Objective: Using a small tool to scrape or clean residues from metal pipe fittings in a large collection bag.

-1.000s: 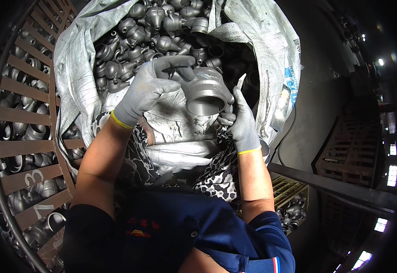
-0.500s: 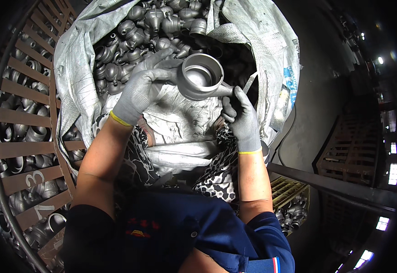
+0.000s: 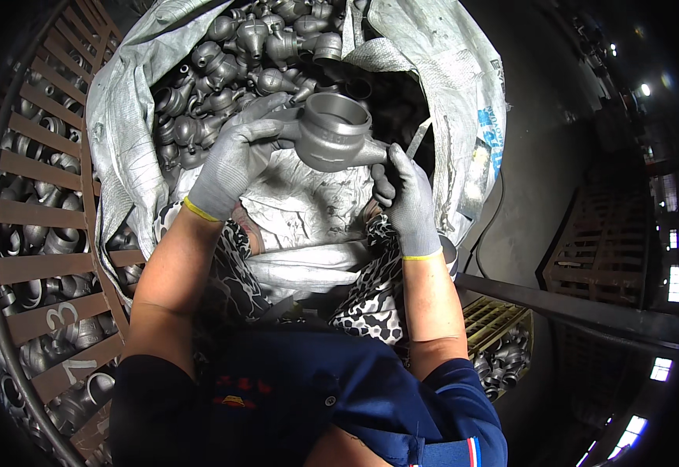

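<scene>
Between my two gloved hands I hold a grey metal casting (image 3: 330,144), a round hollow body with a wide open mouth and a stub on each side. My left hand (image 3: 238,152), in a grey glove with a yellow cuff, is closed around the left stub. The fingers of my right hand (image 3: 406,187), gloved the same way, pinch the end of the right stub. The casting is held over a large white woven sack (image 3: 125,101), and its mouth tilts up and away from me. Many similar castings (image 3: 254,39) lie heaped in the sack's far part.
On the left stands a brown slatted metal crate (image 3: 43,214) filled with castings. A yellowish slatted bin (image 3: 499,323) with more castings is at the lower right, near a dark metal beam (image 3: 573,311). Farther right is another slatted rack (image 3: 600,241).
Both hands have turned the casting, so its outer side wall now faces me more and less of its inside shows. It has shifted slightly left.
</scene>
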{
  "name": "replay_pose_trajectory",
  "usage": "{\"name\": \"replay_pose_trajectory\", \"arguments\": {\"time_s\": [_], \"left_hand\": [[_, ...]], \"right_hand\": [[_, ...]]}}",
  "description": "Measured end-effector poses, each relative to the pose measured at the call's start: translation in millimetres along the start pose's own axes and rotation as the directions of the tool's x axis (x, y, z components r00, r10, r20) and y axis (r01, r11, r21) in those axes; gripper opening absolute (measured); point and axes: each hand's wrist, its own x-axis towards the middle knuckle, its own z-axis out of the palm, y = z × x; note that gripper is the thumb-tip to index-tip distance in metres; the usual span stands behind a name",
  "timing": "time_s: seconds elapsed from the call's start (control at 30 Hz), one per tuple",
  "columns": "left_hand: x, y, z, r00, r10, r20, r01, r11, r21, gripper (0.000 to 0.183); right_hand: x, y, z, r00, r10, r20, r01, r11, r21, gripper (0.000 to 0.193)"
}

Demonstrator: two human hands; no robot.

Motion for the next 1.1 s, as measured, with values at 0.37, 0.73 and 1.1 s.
{"name": "replay_pose_trajectory", "arguments": {"time_s": [0.37, 0.73, 1.1], "left_hand": [[-9, -2, 9, 0.957, 0.236, 0.167, -0.289, 0.803, 0.521, 0.046], [1, -8, 0, 0.976, 0.185, -0.119, -0.101, 0.856, 0.507, 0.044], [2, -15, 12, 0.926, 0.378, 0.005, -0.309, 0.75, 0.585, 0.048]], "right_hand": [[1, 1, 4, 0.995, -0.017, -0.095, 0.015, 1.0, -0.023, 0.045], [2, 7, 4, 0.98, 0.161, 0.116, -0.175, 0.977, 0.119, 0.032], [3, 17, 0, 0.935, 0.302, 0.187, -0.347, 0.889, 0.299, 0.034]]}}
